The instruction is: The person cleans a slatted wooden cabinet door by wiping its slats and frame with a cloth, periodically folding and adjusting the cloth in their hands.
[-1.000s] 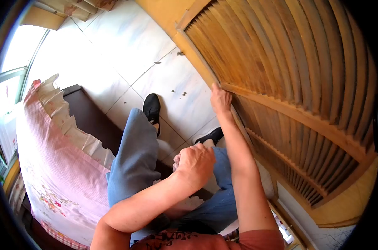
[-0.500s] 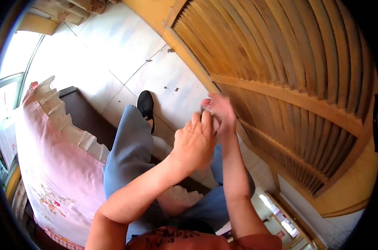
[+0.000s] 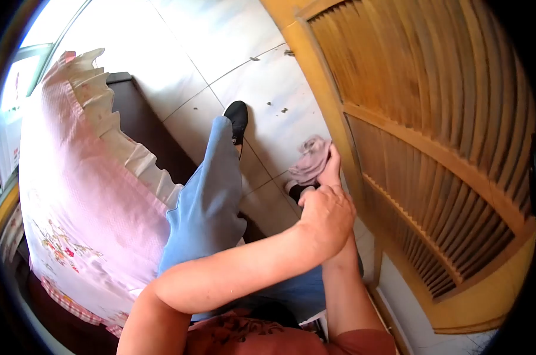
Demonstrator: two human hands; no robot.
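A crumpled mauve cloth (image 3: 310, 163) hangs from my right hand (image 3: 332, 168), which is closed on its edge in front of the slatted door; I cannot tell what kind of cloth it is. My left hand (image 3: 330, 216) crosses over my right arm, its fingers wrapped round the right wrist. Some of those fingers are hidden behind the wrist. Under the cloth, part of one black shoe (image 3: 297, 190) shows on the floor, and the other black shoe (image 3: 237, 118) stands farther forward.
To the right rises a wooden louvered door (image 3: 421, 136). On the left, a pink floral cover (image 3: 96, 195) with a ruffled edge drapes over a dark brown piece of furniture (image 3: 143, 118). Several small dark bits (image 3: 284, 110) lie on the white tiled floor (image 3: 244, 77).
My left hand has moved from the fingers of my right hand down to its wrist. The cloth now hangs out in view from the right hand. The head view has shifted.
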